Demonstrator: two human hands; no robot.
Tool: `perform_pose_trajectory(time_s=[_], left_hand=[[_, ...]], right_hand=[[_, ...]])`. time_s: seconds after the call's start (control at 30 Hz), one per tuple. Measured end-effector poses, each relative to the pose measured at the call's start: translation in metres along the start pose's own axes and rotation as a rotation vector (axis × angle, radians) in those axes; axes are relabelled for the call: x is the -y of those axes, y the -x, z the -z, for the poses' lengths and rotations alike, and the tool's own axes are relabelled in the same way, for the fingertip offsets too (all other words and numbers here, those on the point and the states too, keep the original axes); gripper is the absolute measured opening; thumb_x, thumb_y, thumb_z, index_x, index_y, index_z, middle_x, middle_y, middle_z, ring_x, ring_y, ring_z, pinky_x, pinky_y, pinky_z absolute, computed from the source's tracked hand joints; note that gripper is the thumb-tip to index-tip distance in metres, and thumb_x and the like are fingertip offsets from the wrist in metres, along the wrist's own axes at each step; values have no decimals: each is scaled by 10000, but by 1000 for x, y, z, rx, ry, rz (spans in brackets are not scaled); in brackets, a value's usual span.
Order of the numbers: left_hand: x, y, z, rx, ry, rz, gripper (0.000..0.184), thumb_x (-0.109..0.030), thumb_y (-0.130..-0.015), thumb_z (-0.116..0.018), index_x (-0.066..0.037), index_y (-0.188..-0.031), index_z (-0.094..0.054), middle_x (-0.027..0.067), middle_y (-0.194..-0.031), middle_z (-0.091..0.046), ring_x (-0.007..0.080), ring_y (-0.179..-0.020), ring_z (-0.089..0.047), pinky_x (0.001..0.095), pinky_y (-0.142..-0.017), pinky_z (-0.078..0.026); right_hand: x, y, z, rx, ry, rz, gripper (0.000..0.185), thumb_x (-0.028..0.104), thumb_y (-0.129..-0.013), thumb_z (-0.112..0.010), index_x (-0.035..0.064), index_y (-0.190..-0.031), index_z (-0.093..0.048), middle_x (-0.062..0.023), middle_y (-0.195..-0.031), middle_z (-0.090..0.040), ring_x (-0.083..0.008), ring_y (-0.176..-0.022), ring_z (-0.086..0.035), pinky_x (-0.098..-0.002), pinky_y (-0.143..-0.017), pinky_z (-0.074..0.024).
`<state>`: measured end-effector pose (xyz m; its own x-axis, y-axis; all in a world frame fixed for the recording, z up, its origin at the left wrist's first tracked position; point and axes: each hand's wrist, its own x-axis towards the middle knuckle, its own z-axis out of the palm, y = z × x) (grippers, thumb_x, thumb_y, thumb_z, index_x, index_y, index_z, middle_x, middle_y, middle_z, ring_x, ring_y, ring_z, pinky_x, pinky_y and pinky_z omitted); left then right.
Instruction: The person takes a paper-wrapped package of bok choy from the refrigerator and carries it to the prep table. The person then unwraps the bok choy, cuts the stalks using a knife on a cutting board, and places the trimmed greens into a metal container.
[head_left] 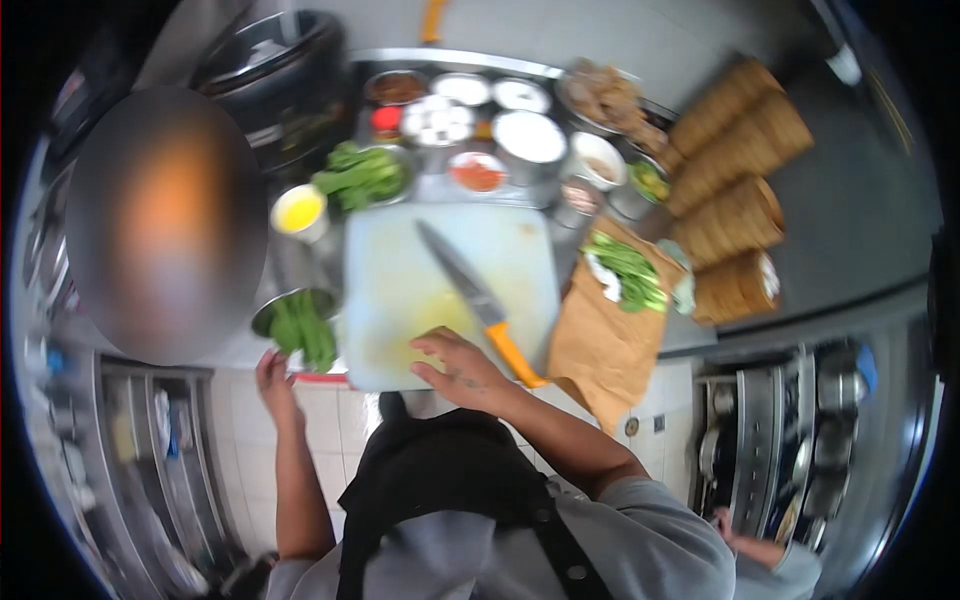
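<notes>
My left hand [276,380] is at the counter's front edge, just below a metal bowl [262,318] of green leaves [303,330]. Its fingers look parted, with nothing visible in them. Over the lower part of the pale cutting board [385,270] is my right hand [455,368], its fingers spread and holding nothing. Whether it touches the board I cannot tell. A large knife [480,300] with an orange handle lies slanted across the board, the handle close to my right hand and reaching past the board's lower right.
Brown paper [600,350] with leafy greens [627,268] lies right of the board. Bamboo steamers [735,220] stand farther right. Behind are several ingredient containers, including a bowl of eggs [437,120], and a dark cooker [270,90]. Another person's hand [722,522] shows at lower right.
</notes>
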<state>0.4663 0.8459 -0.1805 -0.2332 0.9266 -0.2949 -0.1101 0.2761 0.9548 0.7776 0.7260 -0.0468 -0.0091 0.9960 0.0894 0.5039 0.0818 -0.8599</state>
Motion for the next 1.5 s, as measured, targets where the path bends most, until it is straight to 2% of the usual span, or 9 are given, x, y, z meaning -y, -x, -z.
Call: perform_pose_trajectory(time_s=[0.17,0.33,0.57,0.67,0.77,0.97,1.07,1.2,1.5], left_hand=[[1,6,-4,0,-75,24,390,-230,-889,-581,-113,-1254,-508,44,-1172,-589,164,-1083,-544,386,-896,-422],[-2,11,-9,-36,-71,31,395,-275,-889,-593,-126,-1244,-504,24,-1156,-599,157,-1066,-543,405,-884,-412],[-8,25,-4,-146,-133,2,333,-266,-915,-587,-122,-1208,-523,5,-1133,-603,141,-1036,-542,402,-878,-415],[-22,51,-10,-227,-90,-296,243,-255,-936,-594,-122,-1131,-535,-17,-944,-602,103,-836,-539,319,-818,-415],[-45,83,-32,-207,-121,-403,145,-166,-952,-564,-104,-1083,-569,-3,-943,-622,95,-849,-568,262,-788,-423],[-53,142,-101,277,-72,-337,181,-198,-956,-545,-53,-1040,-614,49,-947,-644,133,-874,-608,282,-780,-477],[-41,173,-154,666,-221,-279,248,-223,-953,-562,-26,-1083,-638,55,-950,-645,129,-808,-577,274,-741,-487],[-59,220,-239,1107,-206,-146,381,-140,-937,-609,-26,-1294,-542,108,-1234,-611,169,-1036,-603,316,-944,-472],[-92,216,-273,1052,-79,67,236,-162,-947,-615,-9,-1126,-627,90,-1048,-683,114,-913,-622,273,-801,-493]], right_hand=[[-113,89,121,-692,182,-221,177,36,-850,-632,58,-1025,-648,-80,-911,-640,-158,-746,-603,-284,-610,-479],[-215,164,245,-1029,692,-568,301,23,-773,-638,24,-1074,-641,-193,-1021,-615,-350,-927,-610,-419,-806,-493],[-271,189,290,-781,886,-702,393,47,-759,-631,67,-1149,-588,-163,-1095,-573,-360,-1060,-550,-450,-877,-471],[-241,197,291,-766,785,-737,360,50,-758,-630,65,-1114,-579,-144,-1044,-590,-344,-1031,-569,-433,-856,-486],[-220,204,290,-794,671,-483,290,93,-774,-648,22,-1037,-549,-127,-927,-610,-338,-866,-618,-383,-744,-505],[-186,191,261,-1165,-586,-541,141,177,-928,-556,70,-1007,-510,-76,-798,-603,-157,-643,-635,-266,-537,-510],[-155,162,214,-1163,-689,-393,149,182,-941,-567,63,-1015,-515,-64,-818,-600,-152,-640,-632,-264,-533,-507],[-86,125,152,-1070,-714,-262,173,135,-925,-624,44,-1036,-527,-27,-855,-602,-110,-661,-619,-227,-537,-486],[-8,98,85,-700,-400,-128,284,84,-856,-712,7,-1091,-572,-13,-885,-643,-65,-788,-583,-209,-662,-455]])
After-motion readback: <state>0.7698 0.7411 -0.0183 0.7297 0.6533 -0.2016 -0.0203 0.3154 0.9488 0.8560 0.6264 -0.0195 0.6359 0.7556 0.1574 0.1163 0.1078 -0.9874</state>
